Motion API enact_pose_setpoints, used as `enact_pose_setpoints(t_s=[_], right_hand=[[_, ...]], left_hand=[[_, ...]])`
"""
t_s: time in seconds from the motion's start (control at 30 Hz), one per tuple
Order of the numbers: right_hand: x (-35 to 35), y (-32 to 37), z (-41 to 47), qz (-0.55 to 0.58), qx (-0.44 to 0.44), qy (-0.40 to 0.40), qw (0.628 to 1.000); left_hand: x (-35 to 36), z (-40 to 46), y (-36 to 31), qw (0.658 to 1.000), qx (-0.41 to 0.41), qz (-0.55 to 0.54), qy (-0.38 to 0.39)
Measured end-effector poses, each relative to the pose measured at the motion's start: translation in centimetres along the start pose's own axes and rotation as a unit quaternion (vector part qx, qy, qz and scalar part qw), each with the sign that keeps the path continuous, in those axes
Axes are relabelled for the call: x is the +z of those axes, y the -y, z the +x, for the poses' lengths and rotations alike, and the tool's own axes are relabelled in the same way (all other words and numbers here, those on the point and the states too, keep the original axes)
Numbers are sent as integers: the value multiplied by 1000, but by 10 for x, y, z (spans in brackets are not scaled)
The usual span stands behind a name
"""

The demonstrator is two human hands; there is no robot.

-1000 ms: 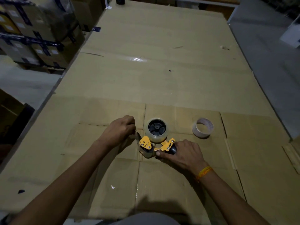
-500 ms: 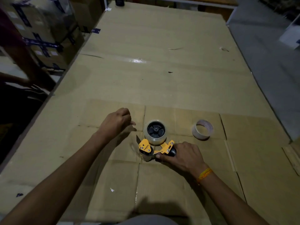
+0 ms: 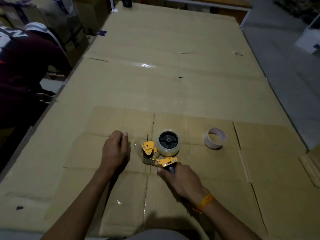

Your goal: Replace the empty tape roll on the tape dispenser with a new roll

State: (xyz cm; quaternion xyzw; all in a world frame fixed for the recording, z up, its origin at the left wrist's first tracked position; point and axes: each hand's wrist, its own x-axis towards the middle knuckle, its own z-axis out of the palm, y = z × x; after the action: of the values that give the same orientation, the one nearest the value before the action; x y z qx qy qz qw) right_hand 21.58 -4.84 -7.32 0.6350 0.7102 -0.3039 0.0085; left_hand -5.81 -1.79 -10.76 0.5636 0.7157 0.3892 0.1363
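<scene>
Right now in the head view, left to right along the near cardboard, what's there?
Left hand → yellow metal tape dispenser carrying a clear tape roll → empty white cardboard tape core. The right hand grips the dispenser's handle.

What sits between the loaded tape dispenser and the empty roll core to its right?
Nothing: in the head view, only bare cardboard separates the tape dispenser from the empty core.

Warehouse or packing area, dimly lit. A long bench (image 3: 173, 80) is covered end to end with flattened cardboard sheets, seams taped. Taped and strapped cartons (image 3: 57, 16) are stacked at far left. A packing tape dispenser (image 3: 159, 151) and a spent tape core (image 3: 215, 138) are seen on the bench. Bare grey floor (image 3: 285, 80) is visible at right.
</scene>
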Motion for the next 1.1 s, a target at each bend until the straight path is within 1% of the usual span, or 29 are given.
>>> enact_pose_setpoints(t_s=[0.07, 0.13, 0.23, 0.3, 0.43, 0.53, 0.7, 0.77, 0.9, 1.1], right_hand=[[10, 6, -4, 47, 6, 18, 999], [10, 13, -8, 72, -4, 39, 997], [-1, 14, -12, 57, -17, 86, 995], [-10, 10, -17, 35, -26, 101, 994], [-23, -2, -27, 19, -29, 91, 995], [-26, -14, -34, 64, -20, 79, 995], [-23, -37, -40, 165, -36, 124, 978], [-22, -43, -40, 182, -40, 136, 973], [-21, -55, -42, 171, -68, 120, 976], [-37, -76, -40, 168, -109, 22, 980]], left_hand=[[-2, -3, -2, 999, -22, -17, -39], [-4, -4, -1, 998, -31, -23, -50], [-2, -9, 3, 999, -29, -26, -33], [2, -17, 0, 999, -30, -36, -15], [5, -39, -19, 998, -20, -59, 5], [10, -52, -26, 997, -26, -67, 27], [15, -77, -32, 995, -45, -70, 55], [15, -87, -34, 994, -54, -65, 67], [11, -107, -44, 994, -50, -39, 85], [2, -120, -64, 996, -43, -9, 77]])
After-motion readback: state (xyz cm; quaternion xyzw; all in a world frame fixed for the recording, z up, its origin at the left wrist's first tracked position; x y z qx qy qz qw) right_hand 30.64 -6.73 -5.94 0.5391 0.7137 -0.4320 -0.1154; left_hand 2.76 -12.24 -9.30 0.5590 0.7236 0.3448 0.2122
